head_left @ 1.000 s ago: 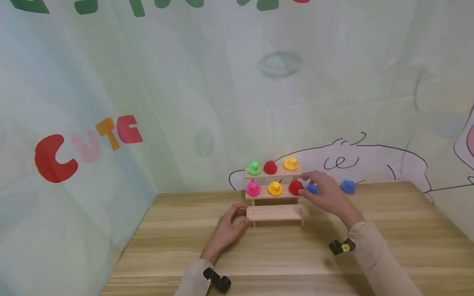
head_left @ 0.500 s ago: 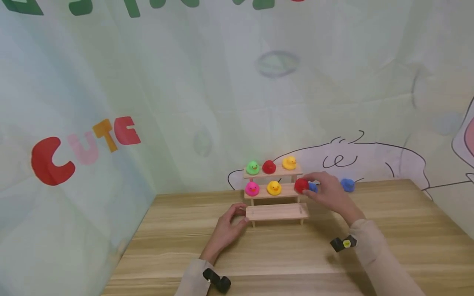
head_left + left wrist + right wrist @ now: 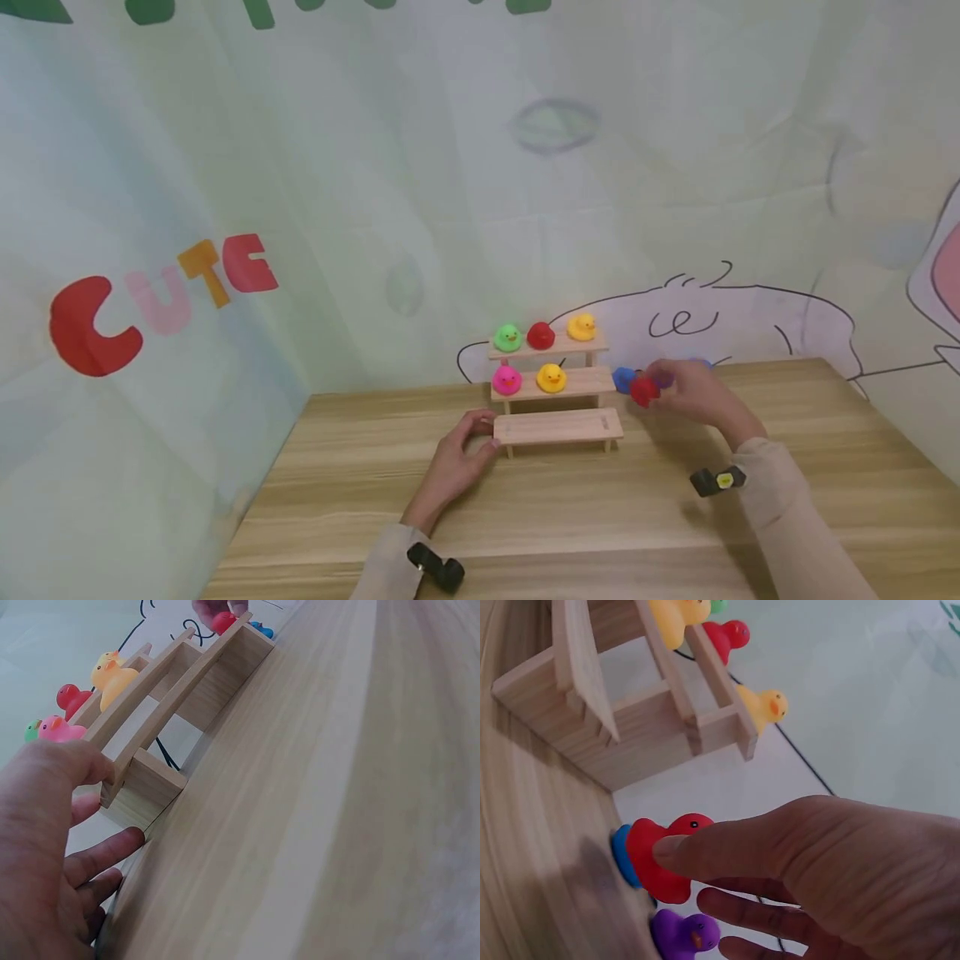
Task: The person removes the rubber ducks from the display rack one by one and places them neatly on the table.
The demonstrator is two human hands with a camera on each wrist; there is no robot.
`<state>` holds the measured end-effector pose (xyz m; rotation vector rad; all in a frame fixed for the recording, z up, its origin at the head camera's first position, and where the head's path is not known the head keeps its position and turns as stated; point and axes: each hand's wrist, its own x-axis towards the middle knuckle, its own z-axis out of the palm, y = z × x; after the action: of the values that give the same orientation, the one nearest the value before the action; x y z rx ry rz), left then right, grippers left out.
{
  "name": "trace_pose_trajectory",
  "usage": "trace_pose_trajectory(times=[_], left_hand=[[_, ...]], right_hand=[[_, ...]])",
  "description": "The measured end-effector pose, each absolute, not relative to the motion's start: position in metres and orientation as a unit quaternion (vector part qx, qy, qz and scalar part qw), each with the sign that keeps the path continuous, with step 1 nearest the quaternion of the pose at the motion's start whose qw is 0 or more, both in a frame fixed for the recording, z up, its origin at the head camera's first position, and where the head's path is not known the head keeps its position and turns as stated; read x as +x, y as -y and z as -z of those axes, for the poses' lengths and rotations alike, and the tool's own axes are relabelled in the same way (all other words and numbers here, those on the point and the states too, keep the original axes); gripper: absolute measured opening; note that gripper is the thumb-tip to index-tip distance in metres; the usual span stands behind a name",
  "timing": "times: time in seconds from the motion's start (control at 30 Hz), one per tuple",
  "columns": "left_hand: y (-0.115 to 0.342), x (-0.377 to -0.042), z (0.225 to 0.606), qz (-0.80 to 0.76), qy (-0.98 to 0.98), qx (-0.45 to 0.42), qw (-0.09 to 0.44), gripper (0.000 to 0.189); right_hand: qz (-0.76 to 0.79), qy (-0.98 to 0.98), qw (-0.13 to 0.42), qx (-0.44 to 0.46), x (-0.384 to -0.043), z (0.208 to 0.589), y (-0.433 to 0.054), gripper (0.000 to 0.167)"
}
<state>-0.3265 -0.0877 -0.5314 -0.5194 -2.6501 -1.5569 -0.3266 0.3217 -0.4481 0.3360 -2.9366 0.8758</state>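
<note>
Right of the three-step wooden stand (image 3: 558, 427), my right hand (image 3: 697, 398) pinches a red rubber duck (image 3: 643, 390) between thumb and fingers. A blue duck (image 3: 622, 380) and a purple duck (image 3: 679, 935) sit close by it; the blue one is partly hidden behind the red duck in the right wrist view. My left hand (image 3: 456, 467) grips the left end of the lowest step, its lower fingers near the tabletop. A pink duck (image 3: 507, 380) and a yellow duck (image 3: 551, 377) occupy the middle step. On top are a green duck (image 3: 507, 337), another red duck (image 3: 541, 336) and another yellow duck (image 3: 581, 327).
The stand rests on a wood-grain table (image 3: 360, 467). Behind the table hangs a pale printed curtain (image 3: 420, 183). Another blue duck (image 3: 702, 363) shows slightly behind my right hand near the table's back edge.
My right hand has lifted the red duck off the right end of the middle step and carried it rightward, past the stand. The left hand stays at the stand's left end.
</note>
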Motion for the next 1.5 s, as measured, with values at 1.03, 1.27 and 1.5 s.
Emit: trace_pose_trajectory(times=[1.03,1.27,1.5], left_hand=[[0.088,-0.326,0.531,0.498,0.851,-0.165,0.008,0.038],[0.087,-0.325,0.532,0.495,0.853,-0.165,0.000,0.039],[0.087,-0.326,0.528,0.497,0.850,-0.174,0.009,0.039]], right_hand=[[-0.333,0.926,0.083,0.158,-0.320,0.440,-0.299,0.049],[-0.349,0.908,0.142,0.184,-0.316,0.445,-0.254,0.047],[-0.342,0.899,0.182,0.204,-0.326,0.456,-0.211,0.051]])
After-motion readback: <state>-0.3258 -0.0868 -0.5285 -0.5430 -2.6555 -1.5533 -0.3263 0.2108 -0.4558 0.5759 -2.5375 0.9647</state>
